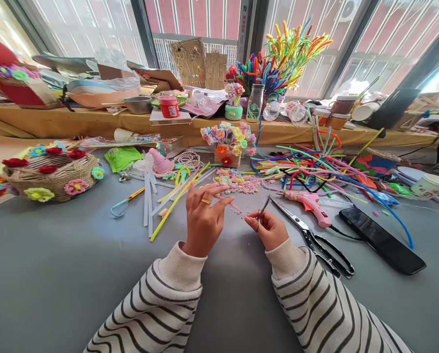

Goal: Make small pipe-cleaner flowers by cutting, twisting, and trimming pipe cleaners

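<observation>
My left hand (206,218) is raised over the middle of the table, fingers closed on a thin pink strip (236,208) that looks like pipe cleaner. The strip's free end points toward my right hand (271,230). That hand grips a small dark metal tool (264,206), apparently small scissors, with a dark loop by the thumb and the tip pointing up and away. Pink fluffy bits lie beneath the strip. Large scissors (303,228) with black handles rest just right of my right hand. Yellow pipe cleaners (175,211) and translucent glue sticks (147,208) are left of my left hand.
A pink glue gun (315,208) and a black phone (383,240) lie at right. Pipe cleaners (307,169) heap behind them. A flower-trimmed woven basket (53,181) stands at left, a small flower box (227,157) at the back. A crowded ledge (105,117) runs below the windows.
</observation>
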Motion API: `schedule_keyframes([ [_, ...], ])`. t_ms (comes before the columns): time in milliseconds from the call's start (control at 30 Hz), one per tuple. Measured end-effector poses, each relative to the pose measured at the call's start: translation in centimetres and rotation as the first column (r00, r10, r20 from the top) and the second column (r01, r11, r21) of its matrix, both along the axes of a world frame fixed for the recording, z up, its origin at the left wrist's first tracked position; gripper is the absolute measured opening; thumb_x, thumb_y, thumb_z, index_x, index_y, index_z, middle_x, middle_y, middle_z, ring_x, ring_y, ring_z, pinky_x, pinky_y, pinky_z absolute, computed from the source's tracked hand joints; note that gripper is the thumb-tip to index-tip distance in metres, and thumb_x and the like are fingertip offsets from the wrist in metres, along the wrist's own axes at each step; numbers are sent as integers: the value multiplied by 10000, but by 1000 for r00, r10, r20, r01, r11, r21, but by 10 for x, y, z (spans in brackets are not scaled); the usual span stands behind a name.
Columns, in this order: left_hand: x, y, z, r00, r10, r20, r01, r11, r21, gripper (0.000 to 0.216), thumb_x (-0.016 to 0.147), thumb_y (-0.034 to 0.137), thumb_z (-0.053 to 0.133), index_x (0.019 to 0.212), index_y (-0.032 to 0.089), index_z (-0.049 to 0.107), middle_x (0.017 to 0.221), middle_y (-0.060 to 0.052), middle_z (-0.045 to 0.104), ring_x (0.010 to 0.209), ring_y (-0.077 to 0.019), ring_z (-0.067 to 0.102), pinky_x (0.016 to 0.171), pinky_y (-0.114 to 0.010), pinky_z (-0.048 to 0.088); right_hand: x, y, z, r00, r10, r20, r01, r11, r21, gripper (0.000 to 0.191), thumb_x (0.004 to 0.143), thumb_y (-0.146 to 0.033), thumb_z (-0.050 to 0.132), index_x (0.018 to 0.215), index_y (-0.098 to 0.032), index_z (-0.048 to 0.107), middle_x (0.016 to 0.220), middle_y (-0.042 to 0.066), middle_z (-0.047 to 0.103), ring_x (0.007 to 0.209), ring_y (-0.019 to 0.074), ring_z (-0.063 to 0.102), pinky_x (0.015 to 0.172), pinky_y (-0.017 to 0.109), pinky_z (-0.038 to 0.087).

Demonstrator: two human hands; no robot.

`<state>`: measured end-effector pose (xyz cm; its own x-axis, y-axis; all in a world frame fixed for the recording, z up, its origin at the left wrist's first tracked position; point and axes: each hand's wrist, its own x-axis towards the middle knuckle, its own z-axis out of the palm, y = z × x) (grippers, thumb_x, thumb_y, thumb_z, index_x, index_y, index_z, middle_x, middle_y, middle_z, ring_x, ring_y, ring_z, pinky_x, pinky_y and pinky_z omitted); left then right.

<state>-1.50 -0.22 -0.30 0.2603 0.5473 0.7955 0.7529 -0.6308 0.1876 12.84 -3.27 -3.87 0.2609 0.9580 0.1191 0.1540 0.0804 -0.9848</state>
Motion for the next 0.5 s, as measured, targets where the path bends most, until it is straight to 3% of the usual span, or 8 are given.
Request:
schedule_keyframes([
  [167,3,-3,4,1000,8,-9,-9,999,-44,208,701,132,450,779,248,605,936,-2,577,967,-163,427,957,-422,143,-2,-2,2,991,-59,120,56,998,29,223,567,-361,573,633,-151,539,413,-86,266,374,47,238,371,193,190],
  [500,4,-2,2,999,32,-18,-33,996,-83,194,699,137,439,742,232,602,937,-5,566,966,-169,426,962,-440,90,-1,-1,-1,987,-54,151,53,999,12,233,566,-366,572,629,-143,546,410,-82,276,377,48,243,372,195,184],
])
